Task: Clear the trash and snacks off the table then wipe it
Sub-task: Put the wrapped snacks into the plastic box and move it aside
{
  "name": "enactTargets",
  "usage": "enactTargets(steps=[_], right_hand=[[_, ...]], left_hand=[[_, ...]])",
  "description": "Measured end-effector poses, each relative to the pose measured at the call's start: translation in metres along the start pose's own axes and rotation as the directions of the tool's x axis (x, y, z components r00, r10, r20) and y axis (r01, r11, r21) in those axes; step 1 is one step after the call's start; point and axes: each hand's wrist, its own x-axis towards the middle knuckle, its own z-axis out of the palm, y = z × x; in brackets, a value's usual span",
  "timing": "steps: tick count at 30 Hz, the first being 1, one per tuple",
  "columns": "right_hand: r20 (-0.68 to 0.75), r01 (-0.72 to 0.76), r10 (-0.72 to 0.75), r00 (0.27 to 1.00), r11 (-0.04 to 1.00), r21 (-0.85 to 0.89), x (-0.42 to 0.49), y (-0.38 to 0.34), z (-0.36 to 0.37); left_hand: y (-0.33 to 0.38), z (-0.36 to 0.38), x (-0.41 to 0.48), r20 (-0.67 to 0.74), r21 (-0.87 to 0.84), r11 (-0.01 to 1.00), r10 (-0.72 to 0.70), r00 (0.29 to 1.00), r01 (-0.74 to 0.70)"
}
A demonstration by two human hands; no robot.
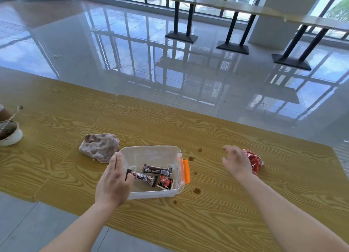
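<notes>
A clear plastic bin (pixel 151 150) with an orange latch (pixel 186 170) stands on the wooden table (pixel 226 138). Inside lie two dark snack bars (pixel 157 170) and a small red packet (pixel 166 183). My left hand (pixel 113 182) hovers over the bin's left rim with straight fingers, holding nothing. My right hand (pixel 236 161) is spread with relaxed fingers just left of a red snack wrapper (pixel 254 161) lying on the table; I cannot tell if it touches the wrapper. A crumpled brown cloth (pixel 100 146) lies left of the bin.
Several brown spill spots (pixel 197 190) dot the table right of the bin. A white bowl with brown contents (pixel 9 134) sits at the table's left edge. Glossy tiled floor and other tables (pixel 207 2) lie beyond the far edge.
</notes>
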Motion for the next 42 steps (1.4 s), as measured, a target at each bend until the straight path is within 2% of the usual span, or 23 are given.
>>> enactTargets(steps=[6, 11, 15, 22, 27, 34, 42], right_hand=[[0.117, -0.199, 0.235, 0.965, 0.946, -0.255, 0.018, 0.062, 0.002], [0.246, -0.282, 0.35, 0.904, 0.92, -0.271, 0.026, 0.084, 0.012], [0.236, -0.288, 0.355, 0.905, 0.917, -0.275, 0.026, 0.088, 0.017], [0.148, -0.205, 0.27, 0.951, 0.915, -0.348, 0.015, 0.092, 0.02], [0.157, -0.22, 0.242, 0.957, 0.964, -0.147, 0.008, 0.091, 0.023], [0.044, -0.221, 0.22, 0.974, 0.975, 0.018, 0.0, 0.089, 0.016], [-0.086, 0.026, -0.015, 0.996, 0.991, 0.134, 0.006, 0.016, -0.024]], left_hand=[[-0.001, 0.003, 0.003, 0.004, 0.066, 0.998, 0.023, 1.0, -0.023], [-0.005, 0.007, 0.004, 0.005, 0.115, 0.992, 0.053, 0.999, -0.053], [-0.013, 0.012, 0.006, 0.005, 0.129, 0.991, 0.041, 0.999, -0.042], [-0.011, 0.011, 0.006, -0.005, 0.114, 0.993, 0.041, 0.999, -0.041], [-0.004, 0.007, 0.003, -0.014, 0.051, 0.999, 0.021, 1.0, -0.02], [-0.004, 0.007, 0.001, -0.012, 0.011, 1.0, 0.002, 1.0, -0.002], [0.0, 0.004, 0.0, -0.017, 0.011, 1.0, -0.021, 1.0, 0.021]])
